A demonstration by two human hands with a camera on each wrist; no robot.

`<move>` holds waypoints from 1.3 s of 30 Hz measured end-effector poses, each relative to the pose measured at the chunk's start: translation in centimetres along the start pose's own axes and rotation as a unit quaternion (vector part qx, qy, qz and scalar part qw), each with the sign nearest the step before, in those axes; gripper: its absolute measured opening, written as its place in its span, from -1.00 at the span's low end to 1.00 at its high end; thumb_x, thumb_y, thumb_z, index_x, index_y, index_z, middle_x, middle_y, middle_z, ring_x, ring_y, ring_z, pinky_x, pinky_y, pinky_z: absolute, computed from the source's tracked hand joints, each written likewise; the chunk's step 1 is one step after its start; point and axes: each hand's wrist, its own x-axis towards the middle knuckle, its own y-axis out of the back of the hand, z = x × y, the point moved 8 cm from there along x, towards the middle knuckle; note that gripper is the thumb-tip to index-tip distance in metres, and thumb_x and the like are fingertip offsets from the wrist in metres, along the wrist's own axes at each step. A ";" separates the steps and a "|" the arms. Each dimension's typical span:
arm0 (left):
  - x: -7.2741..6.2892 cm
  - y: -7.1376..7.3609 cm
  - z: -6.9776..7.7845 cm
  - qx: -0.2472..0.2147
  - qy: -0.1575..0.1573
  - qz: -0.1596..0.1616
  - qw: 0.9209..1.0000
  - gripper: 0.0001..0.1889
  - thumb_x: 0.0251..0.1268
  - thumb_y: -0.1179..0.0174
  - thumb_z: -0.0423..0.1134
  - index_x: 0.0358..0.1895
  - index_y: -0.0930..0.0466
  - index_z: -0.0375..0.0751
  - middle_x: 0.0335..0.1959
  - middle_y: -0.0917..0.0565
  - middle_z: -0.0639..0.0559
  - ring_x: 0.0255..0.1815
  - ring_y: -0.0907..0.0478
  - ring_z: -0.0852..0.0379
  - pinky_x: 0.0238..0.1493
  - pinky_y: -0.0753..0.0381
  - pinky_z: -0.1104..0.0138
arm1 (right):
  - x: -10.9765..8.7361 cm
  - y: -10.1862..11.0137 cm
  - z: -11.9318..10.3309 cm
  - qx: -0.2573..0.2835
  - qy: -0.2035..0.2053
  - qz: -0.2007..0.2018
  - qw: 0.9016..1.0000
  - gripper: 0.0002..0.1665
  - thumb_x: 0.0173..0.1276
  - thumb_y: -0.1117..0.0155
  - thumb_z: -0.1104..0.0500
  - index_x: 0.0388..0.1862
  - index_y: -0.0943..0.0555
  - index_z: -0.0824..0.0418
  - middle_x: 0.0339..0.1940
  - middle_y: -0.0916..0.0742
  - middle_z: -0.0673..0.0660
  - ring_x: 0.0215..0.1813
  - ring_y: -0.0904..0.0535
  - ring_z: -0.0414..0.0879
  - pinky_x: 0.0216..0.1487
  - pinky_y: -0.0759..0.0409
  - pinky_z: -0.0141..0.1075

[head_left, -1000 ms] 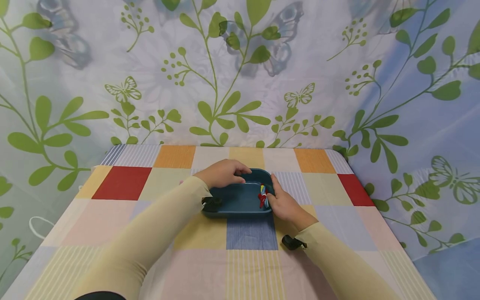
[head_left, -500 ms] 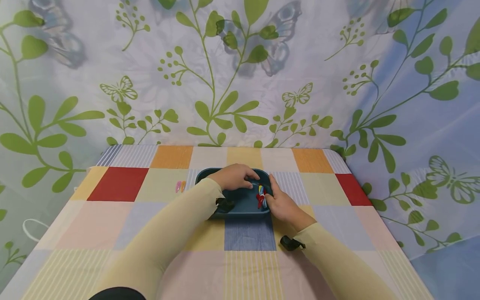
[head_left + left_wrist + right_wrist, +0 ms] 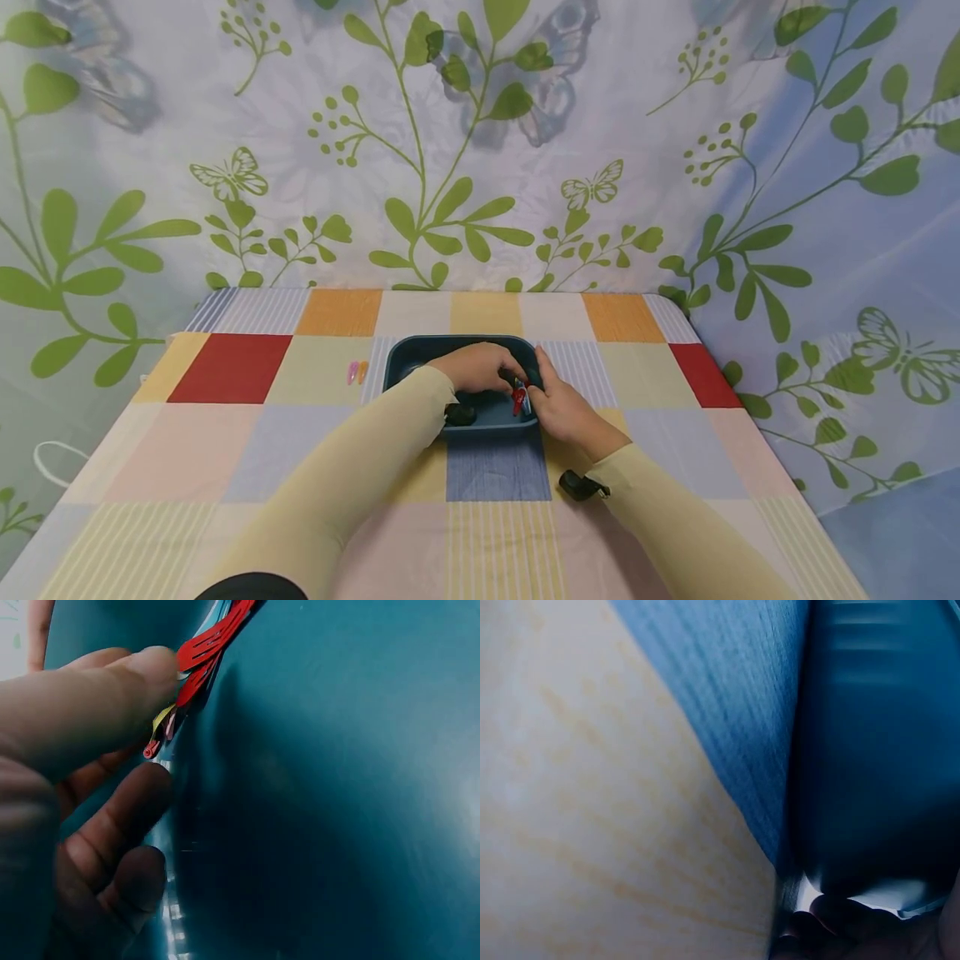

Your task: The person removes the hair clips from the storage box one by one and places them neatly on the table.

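Observation:
A dark teal plastic tray [image 3: 457, 341] stands on the patchwork cloth. In its right end lies a small heap of snap hair clips [image 3: 519, 396], red, blue and yellow. My left hand [image 3: 477, 367] reaches down into the tray from the left. In the left wrist view, its thumb tip [image 3: 155, 664] is right at the red clips [image 3: 206, 646], and the lower fingers curl loosely. Whether it pinches a clip I cannot tell. My right hand [image 3: 570, 412] holds the tray's right end, thumb at the rim and fingers along the outer wall [image 3: 885, 750].
Two more hair clips, a pink one [image 3: 352, 372] and an orange one [image 3: 363, 372], lie on the cloth left of the tray. A white cable loop [image 3: 48, 467] hangs at the table's left edge. A leaf-patterned curtain [image 3: 450, 167] closes off the back.
My left hand has moved right and down, from above the tray's middle to the clips. The pink and orange clips have come into sight behind the arm. The right hand keeps its hold.

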 end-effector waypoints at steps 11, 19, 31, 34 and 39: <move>0.1 -1.5 0.1 -0.049 -0.012 -0.034 0.998 -0.68 0.39 -0.42 -0.20 0.17 -0.79 0.01 0.10 -0.78 0.14 0.09 -0.70 0.27 0.17 -0.64 0.37 | 0.0 0.1 0.0 -0.013 -0.002 0.003 1.000 -0.13 0.70 0.17 0.07 0.77 0.30 0.17 0.67 -0.28 0.43 0.57 -0.38 0.35 0.54 -0.31 0.27; -0.1 -1.5 0.0 -0.038 -0.014 -0.026 0.999 -0.69 0.34 -0.47 -0.15 0.13 -0.82 0.05 0.06 -0.76 0.16 0.09 -0.64 0.28 0.23 -0.60 0.35 | 0.0 -0.1 -0.2 -0.011 -0.001 -0.002 1.000 -0.14 0.71 0.19 0.08 0.77 0.31 0.18 0.68 -0.25 0.43 0.60 -0.33 0.36 0.57 -0.26 0.28; -0.3 -1.6 0.1 -0.043 -0.029 -0.031 0.998 -0.82 0.31 -0.48 -0.17 -0.06 -0.89 0.12 -0.05 -0.73 0.19 0.03 -0.56 0.27 0.14 -0.57 0.38 | 0.0 0.0 -0.2 -0.008 -0.008 -0.001 1.000 -0.13 0.71 0.18 0.05 0.77 0.31 0.17 0.68 -0.26 0.42 0.59 -0.34 0.36 0.57 -0.27 0.26; -0.3 -1.7 0.0 -0.039 -0.027 -0.031 0.998 -0.84 0.32 -0.48 -0.15 -0.07 -0.89 0.12 -0.06 -0.74 0.19 0.03 -0.57 0.26 0.13 -0.57 0.38 | 0.0 0.0 -0.1 -0.007 -0.009 -0.002 1.000 -0.13 0.71 0.19 0.06 0.77 0.33 0.17 0.68 -0.25 0.42 0.60 -0.33 0.35 0.58 -0.26 0.27; -0.3 -1.6 0.0 -0.039 -0.028 -0.030 0.998 -0.85 0.33 -0.46 -0.17 -0.08 -0.90 0.10 -0.07 -0.74 0.17 0.02 -0.57 0.26 0.12 -0.57 0.38 | -0.1 0.0 -0.1 0.000 -0.012 -0.001 1.000 -0.13 0.71 0.18 0.06 0.77 0.32 0.16 0.68 -0.25 0.41 0.61 -0.32 0.34 0.59 -0.25 0.26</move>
